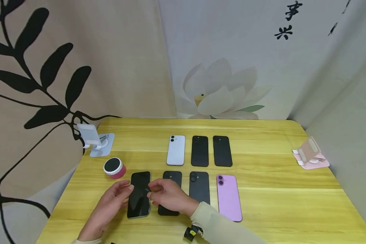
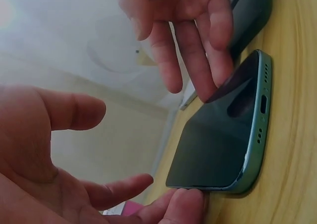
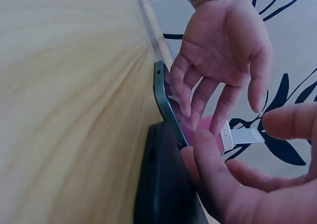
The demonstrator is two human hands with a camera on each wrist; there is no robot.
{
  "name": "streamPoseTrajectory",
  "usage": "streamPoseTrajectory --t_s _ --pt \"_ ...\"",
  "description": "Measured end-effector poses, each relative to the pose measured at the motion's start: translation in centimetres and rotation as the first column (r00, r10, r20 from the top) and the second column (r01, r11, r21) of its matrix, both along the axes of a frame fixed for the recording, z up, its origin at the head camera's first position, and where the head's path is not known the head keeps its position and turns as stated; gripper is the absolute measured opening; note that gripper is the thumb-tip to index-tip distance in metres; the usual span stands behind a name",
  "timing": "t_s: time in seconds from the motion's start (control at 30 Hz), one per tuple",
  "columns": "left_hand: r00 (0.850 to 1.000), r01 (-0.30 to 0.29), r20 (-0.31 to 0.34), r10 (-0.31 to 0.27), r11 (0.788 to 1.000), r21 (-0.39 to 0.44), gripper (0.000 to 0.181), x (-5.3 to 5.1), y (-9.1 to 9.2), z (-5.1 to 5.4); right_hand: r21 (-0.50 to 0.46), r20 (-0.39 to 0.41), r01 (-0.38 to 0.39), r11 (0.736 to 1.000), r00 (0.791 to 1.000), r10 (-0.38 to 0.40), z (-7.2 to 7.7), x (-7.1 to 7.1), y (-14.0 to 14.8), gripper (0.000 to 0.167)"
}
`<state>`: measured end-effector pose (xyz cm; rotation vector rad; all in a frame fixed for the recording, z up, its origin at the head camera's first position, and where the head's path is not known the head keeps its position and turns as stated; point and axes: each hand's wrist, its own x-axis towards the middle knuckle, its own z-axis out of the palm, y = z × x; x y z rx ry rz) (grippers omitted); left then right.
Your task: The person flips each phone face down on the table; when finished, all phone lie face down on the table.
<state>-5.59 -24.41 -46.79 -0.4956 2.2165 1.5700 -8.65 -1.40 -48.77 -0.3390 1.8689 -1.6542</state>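
A phone [image 1: 138, 195] with a green frame lies screen up on the wooden table, its charging port edge [image 2: 263, 104] facing the near side. My left hand [image 1: 109, 206] is at its left, with lower fingertips touching the long edge and the thumb raised. On the opposite side, my right hand [image 1: 170, 196] has loosely extended fingers at the phone's right edge. Neither hand curls round the phone. Beneath the right hand, a dark phone [image 1: 170, 210] lies back up, partly covered. Farther right are another dark phone [image 1: 199, 188] and a purple phone [image 1: 229, 198].
Behind, a white phone [image 1: 175, 150] and two black phones [image 1: 199, 151] form a second row. A pink jar [image 1: 117, 173] with a black-topped lid stands near the left hand. A white phone stand [image 1: 102, 145] is at back left, a pink stand [image 1: 312, 157] at the right edge.
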Motion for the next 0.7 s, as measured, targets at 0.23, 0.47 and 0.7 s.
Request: streamPoseTrajectory --t_s 0.23,0.47,0.7 --pt "1.0 -0.021 -0.011 0.022 0.999 0.047 0.074 -0.06 -0.21 -0.06 -0.023 0.026 0.014 1.0 1.0 -0.014 -0.15 0.11 -0.18 0.042" --pt "0.999 -0.015 -0.044 0.017 0.999 0.046 0.069 -0.26 -0.34 -0.4 0.018 -0.028 -0.004 1.0 1.0 0.004 -0.05 0.22 -0.02 0.044" --pt "0.988 0.028 -0.151 -0.014 0.995 0.095 0.057 -0.19 0.11 -0.84 0.108 -0.192 -0.087 0.99 0.976 0.107 -0.16 0.43 0.09 0.041"
